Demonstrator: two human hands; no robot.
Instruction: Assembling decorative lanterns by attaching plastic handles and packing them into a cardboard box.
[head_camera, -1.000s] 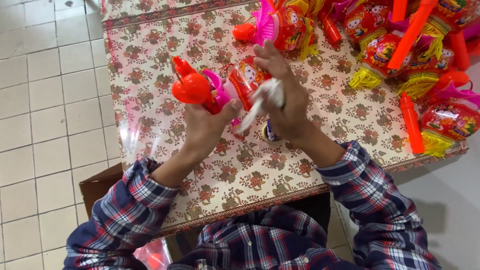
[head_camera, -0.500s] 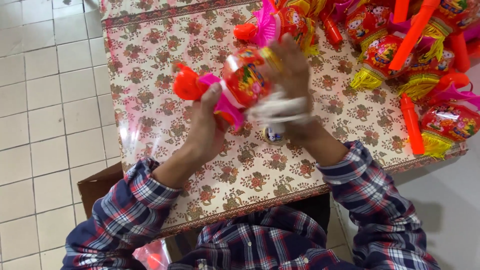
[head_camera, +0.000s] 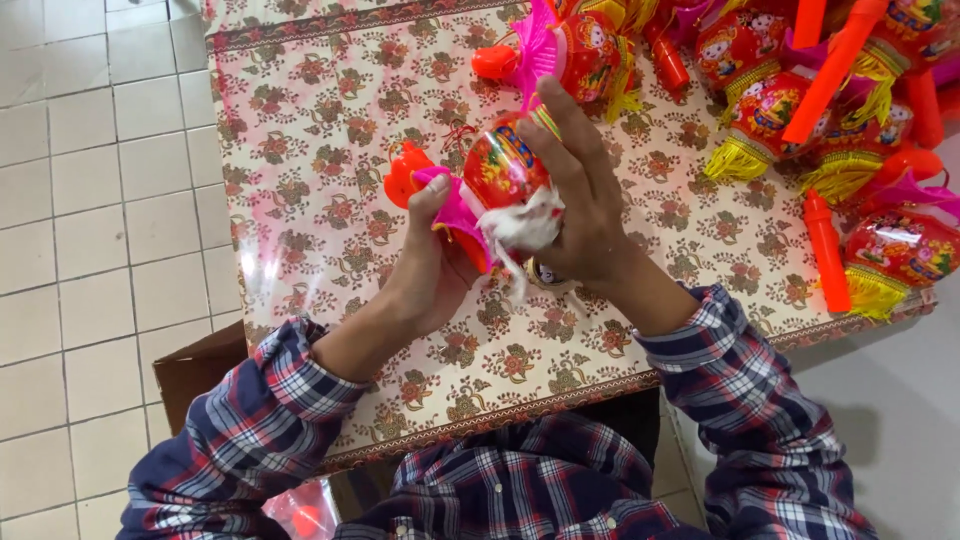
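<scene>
The left hand (head_camera: 432, 262) closes round the pink fringed base of a red toy lantern (head_camera: 497, 165); the right hand (head_camera: 580, 215) curls over its round body, also pinching a white cloth (head_camera: 525, 228). It looks light, thin-walled, probably crushable, best gripped at its ends. Held above the floral table (head_camera: 320, 140), its long axis slants from lower-left toward upper-right.

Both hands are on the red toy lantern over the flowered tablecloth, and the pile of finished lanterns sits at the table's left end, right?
Not quite. Both the left hand and right hand do hold the red toy lantern over the flowered tablecloth, but the head view shows the pile of lanterns at the right end.
</scene>
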